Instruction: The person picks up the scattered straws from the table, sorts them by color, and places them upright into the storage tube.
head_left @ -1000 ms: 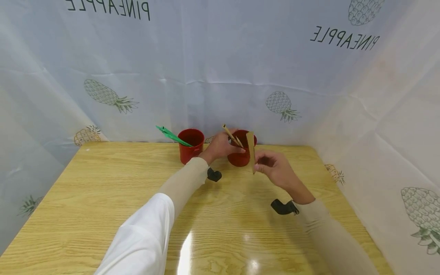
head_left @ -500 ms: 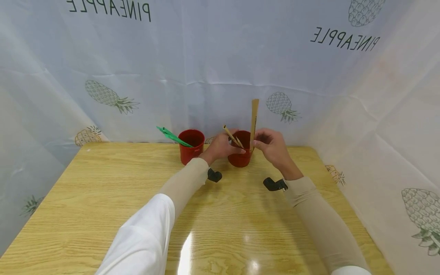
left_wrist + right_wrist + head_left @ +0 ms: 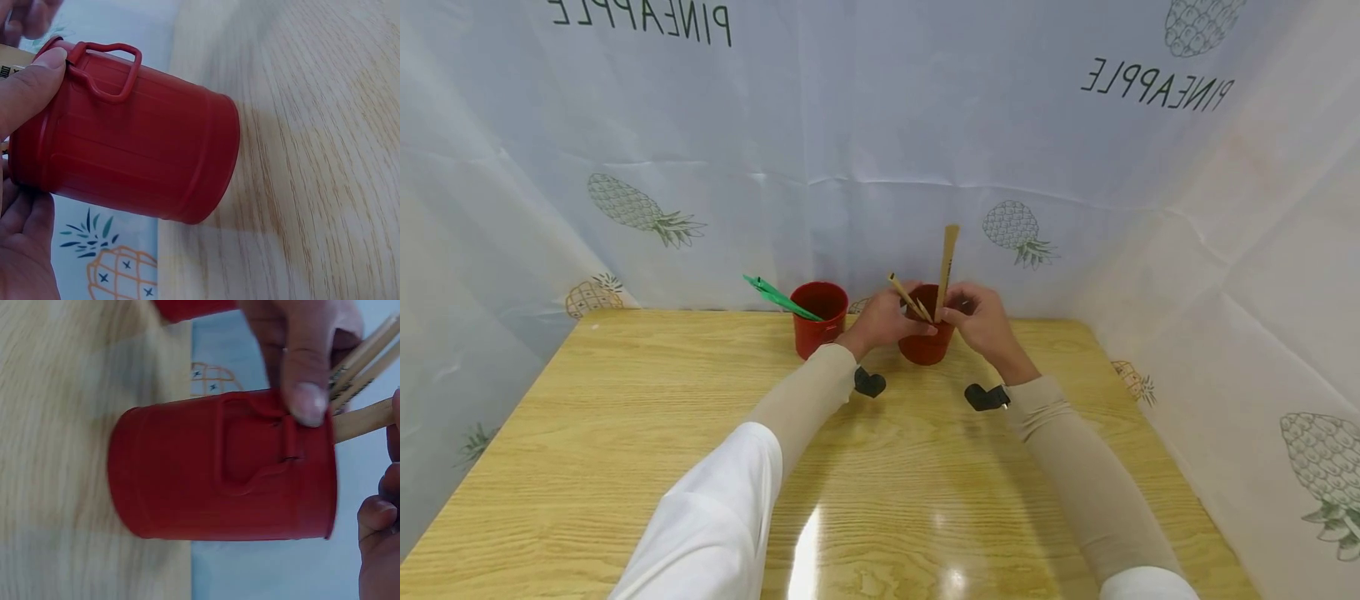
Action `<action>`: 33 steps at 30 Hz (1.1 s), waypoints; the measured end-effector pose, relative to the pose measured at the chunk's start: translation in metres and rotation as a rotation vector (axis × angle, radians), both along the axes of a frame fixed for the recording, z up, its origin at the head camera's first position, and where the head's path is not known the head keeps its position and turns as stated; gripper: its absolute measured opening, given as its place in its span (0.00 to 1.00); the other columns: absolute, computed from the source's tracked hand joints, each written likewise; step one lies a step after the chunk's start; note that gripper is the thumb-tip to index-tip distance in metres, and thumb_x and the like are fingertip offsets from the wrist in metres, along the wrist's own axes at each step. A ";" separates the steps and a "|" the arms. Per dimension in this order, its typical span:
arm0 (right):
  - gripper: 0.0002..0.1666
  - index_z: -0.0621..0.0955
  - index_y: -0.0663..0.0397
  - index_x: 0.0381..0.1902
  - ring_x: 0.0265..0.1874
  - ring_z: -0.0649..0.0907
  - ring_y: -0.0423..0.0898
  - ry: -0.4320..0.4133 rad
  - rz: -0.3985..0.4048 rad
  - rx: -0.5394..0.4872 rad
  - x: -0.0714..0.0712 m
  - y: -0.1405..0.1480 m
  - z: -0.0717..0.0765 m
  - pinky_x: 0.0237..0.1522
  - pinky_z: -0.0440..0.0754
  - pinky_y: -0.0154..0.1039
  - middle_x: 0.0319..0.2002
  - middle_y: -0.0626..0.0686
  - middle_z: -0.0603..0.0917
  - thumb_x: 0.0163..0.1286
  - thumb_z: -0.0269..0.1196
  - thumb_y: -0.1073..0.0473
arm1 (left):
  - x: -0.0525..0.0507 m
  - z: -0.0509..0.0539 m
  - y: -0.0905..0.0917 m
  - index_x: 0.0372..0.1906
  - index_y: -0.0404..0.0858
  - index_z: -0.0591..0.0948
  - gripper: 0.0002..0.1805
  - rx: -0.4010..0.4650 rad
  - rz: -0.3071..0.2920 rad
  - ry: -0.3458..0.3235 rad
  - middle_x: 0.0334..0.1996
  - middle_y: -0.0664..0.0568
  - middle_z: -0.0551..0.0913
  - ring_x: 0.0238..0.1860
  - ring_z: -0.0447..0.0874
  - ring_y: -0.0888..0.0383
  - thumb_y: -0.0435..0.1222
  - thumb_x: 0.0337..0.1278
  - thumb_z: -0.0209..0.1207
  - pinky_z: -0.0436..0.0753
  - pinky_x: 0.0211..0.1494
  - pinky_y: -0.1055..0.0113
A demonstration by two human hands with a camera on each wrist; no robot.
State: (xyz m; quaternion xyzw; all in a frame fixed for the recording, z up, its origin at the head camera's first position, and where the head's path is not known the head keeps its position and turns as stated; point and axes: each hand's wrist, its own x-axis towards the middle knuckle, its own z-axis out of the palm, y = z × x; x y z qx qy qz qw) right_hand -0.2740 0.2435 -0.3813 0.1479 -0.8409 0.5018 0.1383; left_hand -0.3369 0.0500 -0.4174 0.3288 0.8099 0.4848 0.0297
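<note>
The right-hand red metal bucket [image 3: 925, 350] stands upright near the table's back edge. My left hand [image 3: 880, 319] grips its rim, thumb outside by the wire handle, as the left wrist view of the bucket [image 3: 137, 137] shows. Several thin tan sticks [image 3: 902, 289] lean out of its mouth beside that hand. With thumb and fingers, my right hand [image 3: 987, 321] pinches a long flat tan stick [image 3: 948, 258] with dark print. This stick stands nearly upright, its lower end inside the bucket's rim. In the right wrist view, the flat stick [image 3: 362, 420] enters the mouth.
A second red bucket [image 3: 817, 333] stands to the left, with green sticks [image 3: 782, 298] leaning out leftward. Behind both hangs a white cloth [image 3: 880, 225] printed with pineapples. The wooden table [image 3: 700, 392] extends toward me. A black wrist camera [image 3: 870, 383] shows below my left hand.
My right hand has moved up and left, bringing the flat stick from beside the bucket to over its mouth, then lowering its end inside. The left hand has stayed on the rim.
</note>
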 end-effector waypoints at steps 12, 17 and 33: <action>0.04 0.84 0.66 0.41 0.33 0.76 0.50 -0.026 -0.006 0.154 0.004 0.005 -0.013 0.36 0.74 0.37 0.37 0.64 0.84 0.71 0.67 0.69 | 0.001 0.002 -0.003 0.74 0.47 0.73 0.40 -0.044 0.010 0.016 0.63 0.49 0.84 0.71 0.77 0.48 0.48 0.57 0.75 0.77 0.75 0.49; 0.04 0.86 0.62 0.43 0.35 0.76 0.50 -0.030 -0.023 0.195 0.002 0.009 -0.017 0.38 0.75 0.38 0.40 0.62 0.86 0.72 0.66 0.67 | 0.003 0.007 -0.006 0.76 0.44 0.71 0.42 -0.053 0.029 -0.010 0.65 0.49 0.82 0.72 0.76 0.48 0.47 0.58 0.74 0.78 0.75 0.51; 0.25 0.81 0.62 0.61 0.53 0.77 0.60 0.048 -0.044 0.352 0.017 0.027 -0.018 0.49 0.75 0.51 0.58 0.64 0.82 0.69 0.72 0.60 | 0.023 0.022 -0.029 0.74 0.41 0.71 0.41 -0.228 0.127 0.036 0.79 0.48 0.69 0.79 0.67 0.48 0.51 0.61 0.72 0.75 0.77 0.48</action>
